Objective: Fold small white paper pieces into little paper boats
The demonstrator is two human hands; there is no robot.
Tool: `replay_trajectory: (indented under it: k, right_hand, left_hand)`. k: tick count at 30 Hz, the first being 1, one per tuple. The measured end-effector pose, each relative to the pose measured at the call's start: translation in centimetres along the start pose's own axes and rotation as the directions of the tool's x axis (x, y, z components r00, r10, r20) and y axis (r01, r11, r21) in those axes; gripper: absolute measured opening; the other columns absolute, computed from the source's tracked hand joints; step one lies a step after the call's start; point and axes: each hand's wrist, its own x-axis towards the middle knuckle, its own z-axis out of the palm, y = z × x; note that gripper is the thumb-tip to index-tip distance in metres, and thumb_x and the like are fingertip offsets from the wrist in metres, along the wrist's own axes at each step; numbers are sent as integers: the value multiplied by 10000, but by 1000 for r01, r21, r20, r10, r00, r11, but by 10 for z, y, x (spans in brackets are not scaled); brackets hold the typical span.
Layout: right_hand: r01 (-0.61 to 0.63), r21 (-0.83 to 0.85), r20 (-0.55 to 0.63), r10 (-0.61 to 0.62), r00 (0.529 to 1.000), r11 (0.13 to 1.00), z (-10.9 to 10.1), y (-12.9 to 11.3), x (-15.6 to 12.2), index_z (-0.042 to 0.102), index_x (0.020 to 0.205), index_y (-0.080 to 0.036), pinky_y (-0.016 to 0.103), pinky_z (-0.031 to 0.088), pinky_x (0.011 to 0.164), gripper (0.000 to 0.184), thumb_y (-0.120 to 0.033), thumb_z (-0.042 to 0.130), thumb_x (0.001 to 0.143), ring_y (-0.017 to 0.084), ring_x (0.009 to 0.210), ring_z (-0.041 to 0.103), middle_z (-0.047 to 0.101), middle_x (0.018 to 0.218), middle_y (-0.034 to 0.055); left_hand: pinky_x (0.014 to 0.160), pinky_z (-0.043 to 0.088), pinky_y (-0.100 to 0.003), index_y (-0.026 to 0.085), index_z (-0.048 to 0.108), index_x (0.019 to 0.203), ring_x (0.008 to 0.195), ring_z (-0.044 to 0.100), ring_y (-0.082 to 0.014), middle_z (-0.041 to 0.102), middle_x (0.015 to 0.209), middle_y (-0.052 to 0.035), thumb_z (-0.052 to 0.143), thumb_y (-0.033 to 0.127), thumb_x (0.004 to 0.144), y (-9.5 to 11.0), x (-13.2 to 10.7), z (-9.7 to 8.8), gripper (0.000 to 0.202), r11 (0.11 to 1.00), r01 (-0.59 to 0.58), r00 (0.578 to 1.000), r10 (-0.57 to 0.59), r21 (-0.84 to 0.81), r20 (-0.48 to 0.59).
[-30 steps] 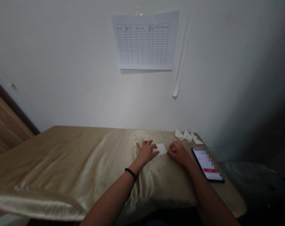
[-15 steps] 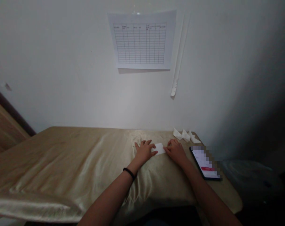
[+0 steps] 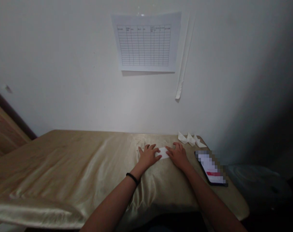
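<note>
A small white folded paper [image 3: 163, 152] lies on a table covered with shiny gold cloth [image 3: 64, 167]. My left hand [image 3: 148, 154], a black band on its wrist, lies flat on the paper's left end with fingers spread. My right hand [image 3: 177, 154] presses flat on the paper's right end, fingers stretched toward the wall. Most of the paper is hidden under both hands.
Three small folded white paper shapes [image 3: 190, 138] sit at the table's back right corner. A lit phone [image 3: 211, 167] lies to the right of my right hand. A printed grid sheet [image 3: 145, 43] and a paper strip [image 3: 182, 64] hang on the white wall. Wooden furniture [image 3: 3, 129] stands far left.
My right hand has slid left over the paper and flattened out from a pinch; less of the paper shows. The left hand has stayed in place.
</note>
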Motion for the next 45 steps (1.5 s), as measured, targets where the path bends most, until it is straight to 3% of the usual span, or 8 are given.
replay_trajectory:
  k: [7,14,21,26,30,36,41,45]
  right_hand:
    - [7,82,12,-8,1000,997,2,7,-2,638,1317,-379,501,329,1089,374,-365,545,955,305,1324,372,459,1386,107]
    - [22,120,6,-23,1000,992,-2,12,-3,719,1206,-258,449,339,1099,345,-370,630,892,290,1250,432,529,1265,130]
    - [30,67,48,-34,998,997,0,8,-6,568,1400,-309,483,313,1113,475,-330,563,925,298,1298,404,506,1339,135]
    - [42,109,65,-49,997,993,-6,5,-5,670,1285,-254,464,319,1109,390,-291,572,909,283,1266,423,531,1286,135]
    - [81,179,16,-85,996,981,-12,5,-4,761,1062,-216,439,359,1074,256,-256,629,846,275,1180,474,584,1166,121]
    - [170,316,-19,-174,985,933,-21,0,-8,763,801,-218,406,410,1028,92,-184,679,783,243,1097,509,618,1053,87]
    - [230,409,48,-272,961,883,-18,-2,-8,795,860,-272,407,424,1029,110,-236,697,827,231,1100,518,617,1046,64]
    - [167,311,27,-184,983,936,-10,1,-7,745,1151,-311,425,404,1061,341,-207,678,833,245,1145,499,605,1128,79]
  left_hand:
    - [1092,98,-813,371,589,1318,1456,275,-399,394,1586,-38,624,571,836,1,-4,-4,523,1000,-18,999,18,-1,44]
    - [1078,131,-818,427,495,1399,1446,296,-358,416,1553,-55,579,472,903,-3,1,-2,505,1000,12,1000,-12,-10,12]
    - [1109,173,-768,395,562,1329,1397,361,-319,486,1480,-47,567,350,934,-5,3,-1,398,997,63,996,-66,-48,-66]
    - [1122,144,-754,398,719,1124,1391,367,-325,512,1473,-15,561,292,943,-4,2,-6,263,998,50,995,-51,-23,-81]
    - [1128,71,-770,397,772,1044,1361,397,-347,570,1432,3,563,388,931,-3,0,-10,238,1000,23,994,-24,-10,-105]
    - [1109,69,-793,434,726,1176,1376,386,-362,544,1465,-28,573,494,911,-4,0,-5,312,999,45,995,-44,8,-90]
    - [1074,95,-821,517,612,1309,1406,354,-367,490,1509,-50,548,480,945,-6,1,0,371,997,74,996,-73,29,-46]
    - [1086,77,-813,558,621,1272,1435,315,-362,465,1526,-9,527,443,972,-5,2,-3,335,1000,22,1000,-22,14,14]
